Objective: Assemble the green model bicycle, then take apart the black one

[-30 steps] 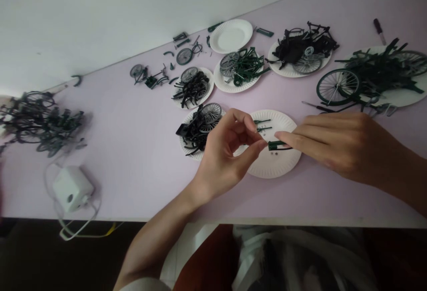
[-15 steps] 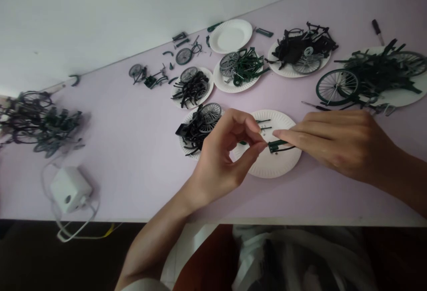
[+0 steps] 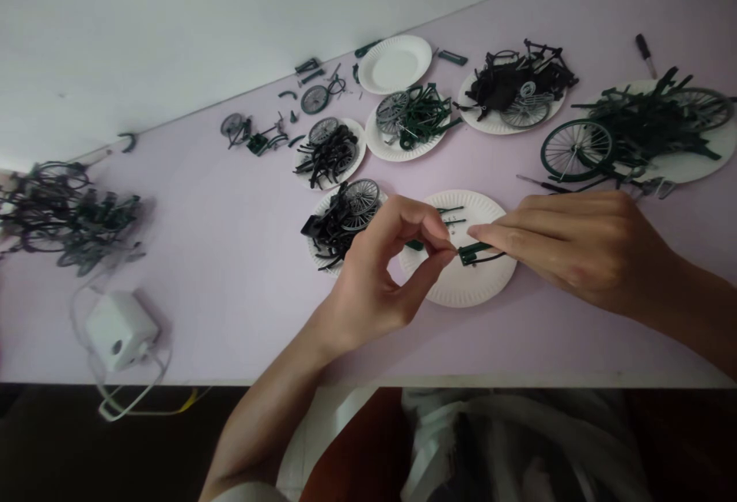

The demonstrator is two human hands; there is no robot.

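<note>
My right hand pinches a small dark green model-bicycle part over a white paper plate near the table's front. My left hand comes in from the left with thumb and forefinger pinched together right at the part's left end; whatever they hold is too small to see. A few thin green pieces lie on the plate's far side. A plate of black parts with a spoked wheel sits just left of my left hand.
More paper plates with green and black bicycle parts line the back and right; one plate is bare. A screwdriver lies far right. A white charger with cable and a heap of parts are left.
Both hands stay over the plate with only slight shifts; my left fingers have closed a little nearer the green part's end. The view has drifted slightly.
</note>
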